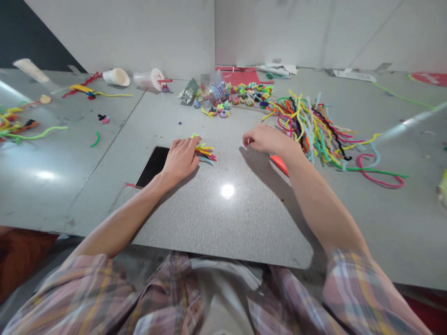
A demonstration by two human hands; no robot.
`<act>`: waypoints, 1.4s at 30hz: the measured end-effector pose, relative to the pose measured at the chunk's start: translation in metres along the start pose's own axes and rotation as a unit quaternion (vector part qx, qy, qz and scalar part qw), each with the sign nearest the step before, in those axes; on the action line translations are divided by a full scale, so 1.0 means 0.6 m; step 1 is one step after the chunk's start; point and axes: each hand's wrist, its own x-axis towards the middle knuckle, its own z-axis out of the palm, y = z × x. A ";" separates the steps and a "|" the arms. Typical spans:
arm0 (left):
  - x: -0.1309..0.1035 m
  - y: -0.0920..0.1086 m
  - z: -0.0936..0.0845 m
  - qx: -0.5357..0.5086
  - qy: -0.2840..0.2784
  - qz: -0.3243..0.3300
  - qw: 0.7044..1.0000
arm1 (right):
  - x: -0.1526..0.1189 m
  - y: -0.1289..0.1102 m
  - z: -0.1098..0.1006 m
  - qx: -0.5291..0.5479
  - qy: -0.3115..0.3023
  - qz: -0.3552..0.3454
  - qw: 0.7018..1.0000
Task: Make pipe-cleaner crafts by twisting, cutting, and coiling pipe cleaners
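Observation:
My left hand (182, 159) rests on the table with its fingers curled over a small bunch of short, coloured pipe cleaners (206, 151). Their loose ends stick out to the right, while the other ends are hidden under the hand. A dark phone (152, 166) lies flat against that hand's left side. Across from it, my right hand (267, 138) is just over the table, fingers bent in and thumb against them; whatever is in them, if anything, is too small to make out. Beneath the right wrist shows an orange handle (279, 165), its other part covered by the arm.
A large heap of long pipe cleaners (314, 125) spreads on the right. Small colourful twisted pieces (249, 95), a clear plastic bottle (217, 90) and a green packet (189, 91) sit at the back. Cups (117, 77) lie tipped at the back left, near a low partition (139, 37).

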 end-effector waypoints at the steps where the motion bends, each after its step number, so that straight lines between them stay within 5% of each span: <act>1: 0.000 0.001 0.000 -0.002 0.002 -0.001 1.000 | 0.000 0.001 0.001 0.000 0.000 0.000 1.000; 14: 0.000 -0.001 0.007 0.012 0.011 0.012 1.000 | 0.004 0.009 0.009 0.008 0.014 -0.015 1.000; 23: 0.000 -0.001 0.006 0.017 -0.002 0.010 1.000 | -0.002 0.004 -0.001 0.014 -0.033 -0.015 0.999; 42: -0.001 0.004 0.007 0.030 -0.017 0.012 0.999 | 0.007 0.017 0.011 0.023 0.027 0.016 0.999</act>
